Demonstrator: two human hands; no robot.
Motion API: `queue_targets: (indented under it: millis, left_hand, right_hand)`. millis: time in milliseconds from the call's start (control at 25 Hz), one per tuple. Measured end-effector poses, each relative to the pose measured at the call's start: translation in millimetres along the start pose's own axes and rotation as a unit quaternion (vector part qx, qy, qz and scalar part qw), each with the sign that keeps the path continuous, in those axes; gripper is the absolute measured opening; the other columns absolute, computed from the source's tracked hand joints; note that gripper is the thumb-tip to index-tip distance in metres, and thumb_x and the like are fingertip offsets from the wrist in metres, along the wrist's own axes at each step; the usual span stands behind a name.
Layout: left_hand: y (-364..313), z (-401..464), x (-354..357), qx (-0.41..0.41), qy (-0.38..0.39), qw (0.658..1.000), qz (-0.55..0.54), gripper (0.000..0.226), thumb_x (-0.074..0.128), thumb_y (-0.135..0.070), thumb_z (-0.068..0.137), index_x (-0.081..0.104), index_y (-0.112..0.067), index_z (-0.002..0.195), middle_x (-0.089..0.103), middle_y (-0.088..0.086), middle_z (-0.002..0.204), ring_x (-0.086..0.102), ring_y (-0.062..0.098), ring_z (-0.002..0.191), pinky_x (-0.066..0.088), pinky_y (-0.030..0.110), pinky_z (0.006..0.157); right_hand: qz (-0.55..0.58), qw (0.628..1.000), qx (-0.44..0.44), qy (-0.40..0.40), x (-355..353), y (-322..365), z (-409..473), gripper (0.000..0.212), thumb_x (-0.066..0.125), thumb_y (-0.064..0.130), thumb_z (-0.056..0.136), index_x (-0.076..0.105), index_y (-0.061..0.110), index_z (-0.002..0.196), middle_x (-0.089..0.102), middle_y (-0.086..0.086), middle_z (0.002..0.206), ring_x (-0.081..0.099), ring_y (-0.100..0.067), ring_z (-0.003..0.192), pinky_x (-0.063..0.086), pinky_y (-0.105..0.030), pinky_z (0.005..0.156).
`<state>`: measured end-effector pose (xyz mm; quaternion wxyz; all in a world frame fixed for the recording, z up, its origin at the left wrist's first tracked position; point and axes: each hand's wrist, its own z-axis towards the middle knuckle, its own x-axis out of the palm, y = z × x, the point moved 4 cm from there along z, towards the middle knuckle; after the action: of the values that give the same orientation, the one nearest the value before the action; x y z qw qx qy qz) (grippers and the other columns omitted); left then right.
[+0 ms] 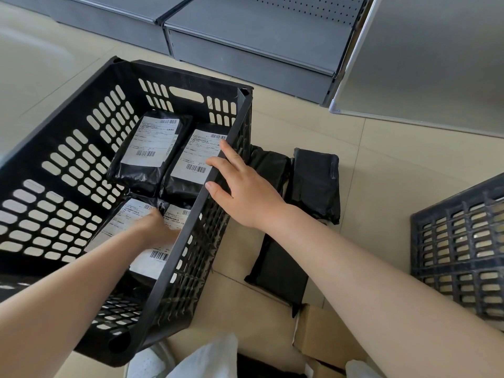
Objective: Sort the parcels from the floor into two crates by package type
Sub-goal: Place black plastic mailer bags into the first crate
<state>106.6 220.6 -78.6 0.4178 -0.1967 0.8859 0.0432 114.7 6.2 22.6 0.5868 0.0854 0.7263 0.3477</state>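
Black plastic bags with white labels fill the near crate (81, 148): we count four bagged parcels laid flat on its floor, two at the far end (148, 148) and two at the near end. Our left hand (158, 226) is down inside, resting on the near pair; its fingers are hidden against the labels, so we cannot tell whether it grips one or only presses it flat. Our right hand (240, 184) lies on the crate's right rim, fingers nearly straight, thumb on the inner edge, holding nothing.

Relation that matters for the next pick: the unsorted black bags (316, 184) lie on the floor just beyond the crate's right wall, directly under and past the right hand. We judge that hand the nearer one. The bags' long axes run roughly parallel to that wall, away from us. One more bag (278, 271) lies nearer, beside the crate's near right corner.

Cardboard boxes (321, 339) sit at the bottom edge, close to our knees. A second crate (461, 255), dark grey, stands at the right edge, well apart from the first; its contents are unclear.

Surface: pale beige floor tiles. Grey metal shelving (245, 36) stands along the far side.
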Motion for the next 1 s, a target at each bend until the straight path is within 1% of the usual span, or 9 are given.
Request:
queue_targets:
  millis: [120, 240, 360, 440, 560, 720, 800, 920, 1000]
  left_hand:
    - [-1, -1, 4, 0.007, -0.022, 0.999, 0.028, 0.051, 0.046, -0.019, 0.1, 0.027, 0.01, 0.138, 0.045, 0.03, 0.14, 0.048, 0.04, 0.129, 0.038, 0.044, 0.106]
    - [1, -1, 3, 0.007, -0.033, 0.999, 0.034, 0.051, 0.045, -0.014, 0.099, 0.025, 0.012, 0.139, 0.033, 0.031, 0.144, 0.044, 0.044, 0.131, 0.036, 0.047, 0.11]
    - [1, -5, 0, 0.012, -0.026, 0.999, 0.039, 0.056, 0.05, -0.02, 0.098, 0.026, 0.011, 0.138, 0.038, 0.03, 0.142, 0.044, 0.041, 0.131, 0.037, 0.045, 0.109]
    - [1, -8, -3, 0.013, -0.02, 1.0, 0.02, 0.058, 0.055, -0.023, 0.097, 0.03, 0.01, 0.137, 0.045, 0.028, 0.139, 0.048, 0.039, 0.128, 0.04, 0.041, 0.102]
    - [3, -10, -14, 0.011, -0.033, 0.999, -0.035, 0.062, 0.061, -0.031, 0.094, 0.037, 0.007, 0.136, 0.054, 0.027, 0.131, 0.054, 0.041, 0.12, 0.044, 0.042, 0.095]
    - [7, -23, -37, 0.0, -0.032, 0.982, -0.186, 0.088, 0.058, -0.061, 0.089, 0.031, -0.005, 0.15, 0.047, 0.018, 0.146, 0.047, 0.036, 0.132, 0.04, 0.046, 0.106]
    - [-2, -36, -53, 0.024, -0.047, 0.966, -0.254, 0.082, 0.052, -0.061, 0.093, 0.03, -0.009, 0.152, 0.046, 0.015, 0.148, 0.045, 0.033, 0.133, 0.036, 0.047, 0.109]
    - [-25, -64, -76, 0.074, -0.064, 0.942, -0.322, 0.064, 0.046, -0.055, 0.099, 0.038, -0.016, 0.149, 0.05, 0.008, 0.141, 0.045, 0.026, 0.127, 0.033, 0.046, 0.108]
    - [-43, -84, -88, 0.101, -0.073, 0.931, -0.344, 0.055, 0.043, -0.053, 0.1, 0.043, -0.023, 0.146, 0.051, 0.0, 0.127, 0.046, 0.022, 0.116, 0.035, 0.043, 0.101]
  right_hand:
    - [0.0, 1.0, -0.001, -0.001, 0, 0, 0, 0.05, 0.039, 0.047, 0.104, 0.034, 0.029, 0.15, -0.002, 0.009, 0.169, 0.038, -0.028, 0.14, 0.048, -0.046, 0.099]
    - [0.0, 1.0, 0.001, -0.001, -2, 0, -1, 0.05, 0.039, 0.047, 0.104, 0.033, 0.029, 0.151, -0.003, 0.009, 0.169, 0.038, -0.028, 0.139, 0.047, -0.044, 0.098]
    - [0.002, 1.0, 0.0, 0.002, -3, 0, -2, 0.05, 0.04, 0.047, 0.104, 0.034, 0.029, 0.151, -0.003, 0.009, 0.169, 0.037, -0.028, 0.14, 0.046, -0.044, 0.1]
    - [0.012, 1.0, 0.0, 0.005, -3, 0, -2, 0.05, 0.041, 0.046, 0.104, 0.035, 0.03, 0.15, -0.002, 0.01, 0.169, 0.036, -0.028, 0.141, 0.045, -0.044, 0.101]
    - [0.048, 0.999, 0.001, 0.008, -6, -1, -2, 0.049, 0.045, 0.044, 0.104, 0.038, 0.03, 0.15, 0.0, 0.012, 0.169, 0.031, -0.024, 0.145, 0.041, -0.041, 0.105]
    - [0.108, 0.994, 0.015, 0.011, -11, -2, -2, 0.05, 0.049, 0.038, 0.103, 0.039, 0.029, 0.151, 0.004, 0.014, 0.168, 0.022, -0.015, 0.151, 0.031, -0.035, 0.112]
    - [0.124, 0.992, 0.025, 0.009, -13, -1, -2, 0.053, 0.05, 0.038, 0.103, 0.037, 0.028, 0.153, 0.007, 0.013, 0.168, 0.019, -0.013, 0.152, 0.024, -0.031, 0.113]
    - [0.136, 0.99, 0.033, -0.006, -22, -2, -4, 0.054, 0.05, 0.037, 0.103, 0.036, 0.026, 0.154, 0.014, 0.008, 0.168, 0.017, -0.012, 0.152, 0.018, -0.028, 0.115]
    - [0.134, 0.99, 0.044, -0.015, -30, -5, -7, 0.053, 0.05, 0.036, 0.103, 0.036, 0.026, 0.153, 0.018, 0.004, 0.167, 0.019, -0.013, 0.152, 0.016, -0.024, 0.112]
